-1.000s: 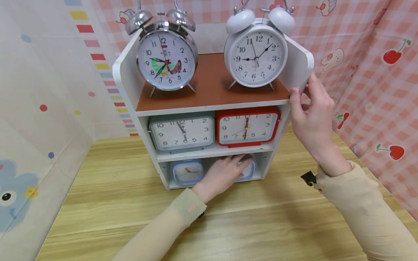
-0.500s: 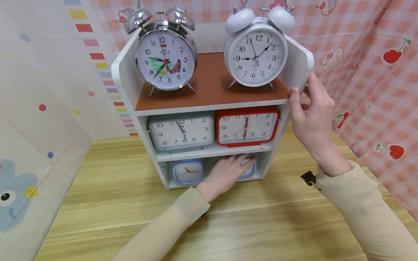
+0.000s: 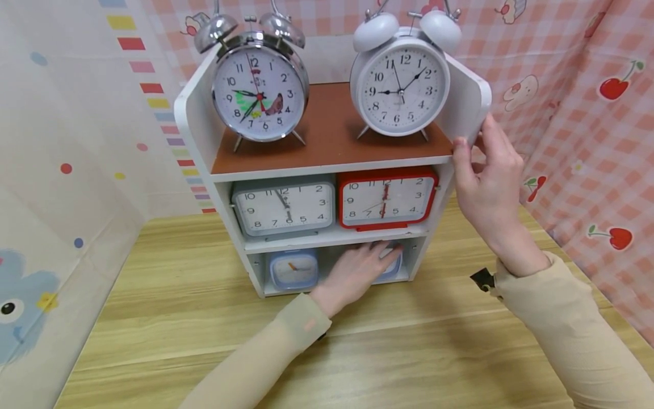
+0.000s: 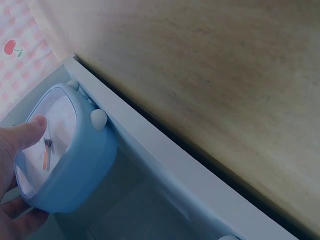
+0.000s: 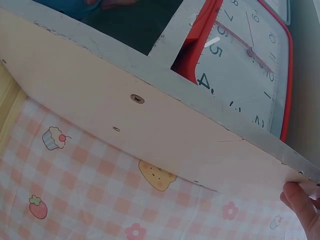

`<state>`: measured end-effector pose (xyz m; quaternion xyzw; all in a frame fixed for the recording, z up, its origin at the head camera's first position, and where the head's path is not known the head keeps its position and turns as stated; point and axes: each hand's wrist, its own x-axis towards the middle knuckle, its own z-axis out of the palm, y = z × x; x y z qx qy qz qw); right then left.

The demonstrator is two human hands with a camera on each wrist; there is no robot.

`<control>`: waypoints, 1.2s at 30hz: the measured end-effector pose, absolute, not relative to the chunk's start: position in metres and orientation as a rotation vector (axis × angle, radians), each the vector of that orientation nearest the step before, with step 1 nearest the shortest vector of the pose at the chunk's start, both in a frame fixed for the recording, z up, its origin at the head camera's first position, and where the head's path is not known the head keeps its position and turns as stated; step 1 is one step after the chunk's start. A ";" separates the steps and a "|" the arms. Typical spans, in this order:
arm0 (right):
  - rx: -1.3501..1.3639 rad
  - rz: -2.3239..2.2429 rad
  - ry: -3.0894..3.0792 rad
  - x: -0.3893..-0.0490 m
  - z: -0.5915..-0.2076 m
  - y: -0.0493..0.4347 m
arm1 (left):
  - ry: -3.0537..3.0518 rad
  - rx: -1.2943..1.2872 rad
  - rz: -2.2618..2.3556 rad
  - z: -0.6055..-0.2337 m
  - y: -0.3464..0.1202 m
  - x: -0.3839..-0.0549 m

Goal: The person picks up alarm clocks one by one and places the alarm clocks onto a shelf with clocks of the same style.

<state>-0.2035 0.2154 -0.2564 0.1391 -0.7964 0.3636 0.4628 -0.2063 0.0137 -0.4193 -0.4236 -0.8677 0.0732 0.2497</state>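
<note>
In the bottom right of a small white shelf (image 3: 337,246), my left hand (image 3: 352,272) grips a light blue alarm clock (image 3: 390,267). The left wrist view shows the thumb (image 4: 31,131) across the clock's face and the fingers around its far side; the hand hides much of the clock in the head view. My right hand (image 3: 490,176) holds the front edge of the shelf's right side panel (image 5: 125,110), beside the top level. A second light blue clock (image 3: 294,269) stands at the bottom left.
On the brown top level stand a silver twin-bell alarm clock (image 3: 260,94) and a white one (image 3: 402,88). The middle level holds a grey clock (image 3: 286,207) and a red-framed clock (image 3: 386,199). Patterned cloth (image 3: 577,165) surrounds the wooden table (image 3: 168,318).
My left hand has shifted slightly to the right along the bottom level, with the blue alarm clock in its grip. The right hand has stayed on the side panel.
</note>
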 end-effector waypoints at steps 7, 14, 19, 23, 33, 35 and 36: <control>0.345 0.898 -1.955 -0.204 -0.257 0.216 | -2.364 -1.151 0.218 -0.419 0.015 -0.206; 0.344 0.896 -1.956 -0.204 -0.257 0.214 | -2.367 -1.155 0.227 -0.418 0.013 -0.204; 0.340 0.900 -1.955 -0.204 -0.257 0.214 | -2.335 -1.158 0.181 -0.417 0.013 -0.204; 0.341 0.887 -1.967 -0.203 -0.257 0.215 | -2.286 -1.161 0.137 -0.416 0.012 -0.202; 0.344 0.908 -1.969 -0.201 -0.259 0.217 | -2.196 -1.279 0.084 -0.413 -0.007 -0.185; 0.350 0.916 -1.980 -0.200 -0.260 0.219 | -2.167 -1.316 0.068 -0.413 -0.014 -0.181; 0.350 0.914 -1.988 -0.200 -0.261 0.220 | -2.150 -1.335 0.053 -0.414 -0.017 -0.180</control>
